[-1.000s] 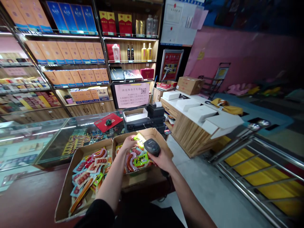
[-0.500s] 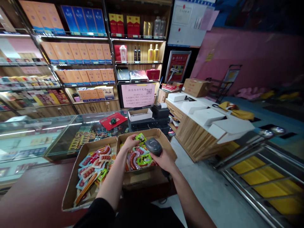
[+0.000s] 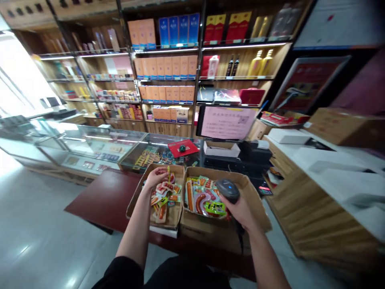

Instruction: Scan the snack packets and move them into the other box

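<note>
My left hand [image 3: 157, 177] is over the left cardboard box [image 3: 134, 202], its fingers closed on a small yellow-green snack packet [image 3: 169, 170] seen nearly edge-on. Red and orange sausage packets [image 3: 162, 208] lie below it in that box. My right hand [image 3: 239, 208] grips a dark handheld scanner [image 3: 227, 190], which shows a small blue light and has a cable hanging down. The scanner is over the right cardboard box [image 3: 252, 200], where a curved sausage packet [image 3: 200, 202] and a green packet [image 3: 215, 208] lie among others.
Both boxes stand on a dark red table [image 3: 99, 196]. Behind are a glass display counter [image 3: 135, 154], a red sheet [image 3: 183, 148], a white open box [image 3: 221, 149] and a screen covered by a pink paper [image 3: 227, 122]. A wooden cabinet [image 3: 325, 208] stands at the right.
The view has swung left. My left hand has moved with the packet from over the right box to over the left box. My right hand still holds the scanner over the right box.
</note>
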`<state>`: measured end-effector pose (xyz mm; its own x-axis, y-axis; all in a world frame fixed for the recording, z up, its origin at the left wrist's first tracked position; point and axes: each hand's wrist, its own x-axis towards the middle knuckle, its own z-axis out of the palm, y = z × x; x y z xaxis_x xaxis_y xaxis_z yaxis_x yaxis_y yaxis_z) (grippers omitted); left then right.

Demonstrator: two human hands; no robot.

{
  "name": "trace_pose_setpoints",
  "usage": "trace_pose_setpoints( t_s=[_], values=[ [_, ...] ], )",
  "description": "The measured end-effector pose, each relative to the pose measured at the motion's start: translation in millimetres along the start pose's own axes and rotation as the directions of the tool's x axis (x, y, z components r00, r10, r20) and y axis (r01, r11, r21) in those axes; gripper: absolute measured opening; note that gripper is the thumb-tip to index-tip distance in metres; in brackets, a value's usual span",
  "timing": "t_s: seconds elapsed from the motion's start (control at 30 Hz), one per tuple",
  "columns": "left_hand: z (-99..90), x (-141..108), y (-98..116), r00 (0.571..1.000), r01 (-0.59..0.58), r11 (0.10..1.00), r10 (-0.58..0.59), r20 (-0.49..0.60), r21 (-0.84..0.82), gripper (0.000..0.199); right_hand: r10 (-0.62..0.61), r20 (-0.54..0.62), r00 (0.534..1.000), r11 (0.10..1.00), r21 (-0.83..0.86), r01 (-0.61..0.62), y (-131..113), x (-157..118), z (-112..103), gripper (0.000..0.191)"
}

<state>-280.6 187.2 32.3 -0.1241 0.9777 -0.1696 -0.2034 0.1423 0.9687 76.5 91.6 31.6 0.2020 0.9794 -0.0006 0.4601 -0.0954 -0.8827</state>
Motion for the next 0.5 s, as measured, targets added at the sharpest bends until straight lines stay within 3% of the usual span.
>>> trace_pose_setpoints(
  t_s=[0.1, 0.23, 0.37, 0.5],
  values=[
    [-29.1, -14.7, 7.7, 0.996, -0.037, 0.999, 0.036, -0.077, -0.024, 0.05, 0.111, 0.084, 0.99, 0.993, 0.028, -0.113, -5.8, 4.3, 1.8, 0.037],
    [-32.9, -25.1, 9.2, 0.997, -0.032, 0.999, 0.031, -0.065, -0.021, 0.047, 0.135, 0.094, 0.986, 0.986, 0.084, -0.143, -10.5, 4.5, 2.9, 0.039],
    [-8.4, -21.0, 5.6, 1.0, -0.006, 1.0, 0.006, 0.016, 0.009, 0.047, 0.114, 0.022, 0.993, 0.992, 0.056, -0.115, -1.6, -0.6, -4.3, 0.038],
    [34.3, -9.4, -1.0, 0.99, 0.024, 0.998, -0.032, 0.139, 0.061, 0.048, 0.065, -0.074, 0.995, 0.997, 0.044, -0.062, 10.9, -11.0, -21.1, 0.033]
  ],
)
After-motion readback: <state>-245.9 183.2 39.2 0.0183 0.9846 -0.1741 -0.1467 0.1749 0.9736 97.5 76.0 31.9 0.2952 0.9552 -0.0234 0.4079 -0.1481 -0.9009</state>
